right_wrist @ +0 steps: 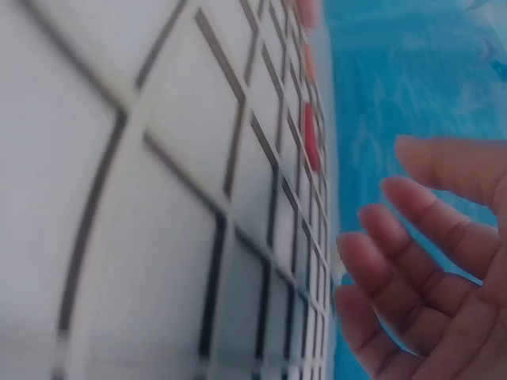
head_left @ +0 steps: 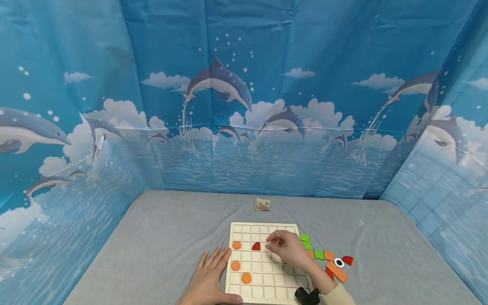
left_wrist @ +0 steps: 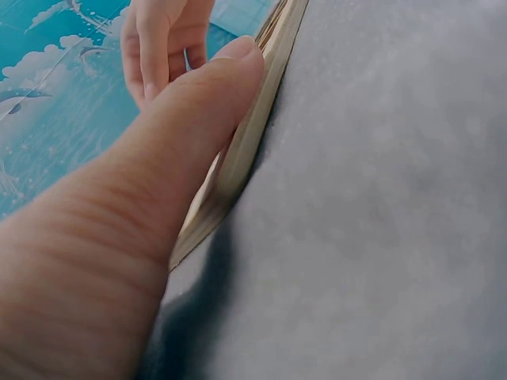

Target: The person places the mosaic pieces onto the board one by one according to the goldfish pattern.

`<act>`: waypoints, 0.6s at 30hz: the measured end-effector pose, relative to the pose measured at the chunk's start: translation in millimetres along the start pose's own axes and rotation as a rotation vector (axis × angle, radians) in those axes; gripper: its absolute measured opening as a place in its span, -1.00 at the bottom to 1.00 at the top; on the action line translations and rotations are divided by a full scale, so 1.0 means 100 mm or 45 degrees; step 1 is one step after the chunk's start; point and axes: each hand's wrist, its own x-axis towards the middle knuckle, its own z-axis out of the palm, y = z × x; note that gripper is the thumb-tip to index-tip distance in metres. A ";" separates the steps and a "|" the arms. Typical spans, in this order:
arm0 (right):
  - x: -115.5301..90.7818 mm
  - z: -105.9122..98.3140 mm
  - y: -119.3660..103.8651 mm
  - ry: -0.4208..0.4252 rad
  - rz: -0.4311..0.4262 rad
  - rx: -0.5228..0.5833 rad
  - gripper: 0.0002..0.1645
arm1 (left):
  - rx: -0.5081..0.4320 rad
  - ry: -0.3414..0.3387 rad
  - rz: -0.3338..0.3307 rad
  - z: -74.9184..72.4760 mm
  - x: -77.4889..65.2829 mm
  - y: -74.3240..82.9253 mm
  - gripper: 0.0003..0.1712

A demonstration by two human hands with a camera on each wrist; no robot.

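A pale wooden grid board (head_left: 257, 291) lies on the grey cloth. In its left columns sit orange discs (head_left: 235, 265), and a red quarter-circle piece (head_left: 256, 246) occupies a cell in an upper row. My left hand (head_left: 207, 273) rests along the board's left side with straight fingers, its thumb at the front-left corner; the left wrist view has that thumb (left_wrist: 198, 103) against the board's edge. Above the board, right of the red piece, hovers my right hand (head_left: 289, 250). In the right wrist view its fingers (right_wrist: 444, 229) are loosely bent and apart, holding nothing.
Right of the board lie green squares (head_left: 319, 254), orange pieces (head_left: 337, 271), a white ring with a dark centre (head_left: 339, 263) and red quarter-circles (head_left: 347, 260). A small patterned card (head_left: 262, 204) is behind the board. A dolphin-print curtain (head_left: 236, 169) surrounds the table.
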 end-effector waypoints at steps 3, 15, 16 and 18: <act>-0.06 -0.10 0.03 0.057 0.022 0.016 -0.85 | -0.017 0.000 0.001 0.00 0.00 0.00 0.43; -0.32 -0.47 0.20 0.211 0.278 0.002 -0.84 | -0.025 0.014 0.011 -0.02 0.00 0.02 0.42; -0.33 -0.49 0.22 0.222 0.288 -0.011 -0.84 | -0.020 0.019 0.012 -0.02 0.00 0.02 0.42; -0.36 -0.52 0.26 0.237 0.300 -0.044 -0.85 | -0.009 0.028 0.018 -0.02 -0.01 0.02 0.42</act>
